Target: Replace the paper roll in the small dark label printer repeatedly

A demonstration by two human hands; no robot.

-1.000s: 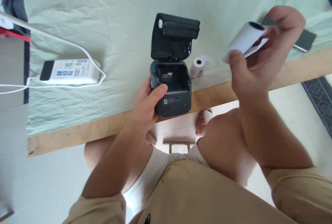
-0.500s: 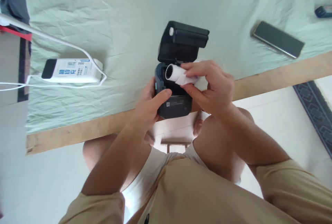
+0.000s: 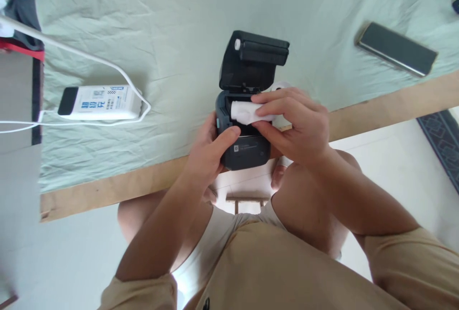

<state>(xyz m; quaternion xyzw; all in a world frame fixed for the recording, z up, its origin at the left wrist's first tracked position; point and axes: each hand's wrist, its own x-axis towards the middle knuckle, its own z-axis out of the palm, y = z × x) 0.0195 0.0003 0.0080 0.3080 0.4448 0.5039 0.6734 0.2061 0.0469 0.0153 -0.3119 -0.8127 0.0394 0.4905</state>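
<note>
A dark label printer [image 3: 247, 153] with its lid [image 3: 247, 68] swung up sits at the table's near edge. My left hand [image 3: 208, 149] grips its left side, thumb over the front rim. Between the fingers and thumb of my right hand [image 3: 297, 121] is a white paper roll [image 3: 244, 111], lying crosswise over the open compartment. Its left end is at the compartment's opening; my fingers hide the right end. Whether the roll touches the bottom of the compartment I cannot tell. Behind my right hand shows a bit of another white round thing [image 3: 281, 85].
A white power strip or charger block [image 3: 103, 102] with white cables [image 3: 89, 59] lies on the left of the green cloth [image 3: 179, 23]. To the right is a dark phone [image 3: 397, 48]. A wooden table edge [image 3: 118, 181] runs along the front, above my knees.
The paper roll has turned level and lowered toward the compartment; its hollow end no longer faces up at me. The printer stays in my left hand. The view has shifted slightly.
</note>
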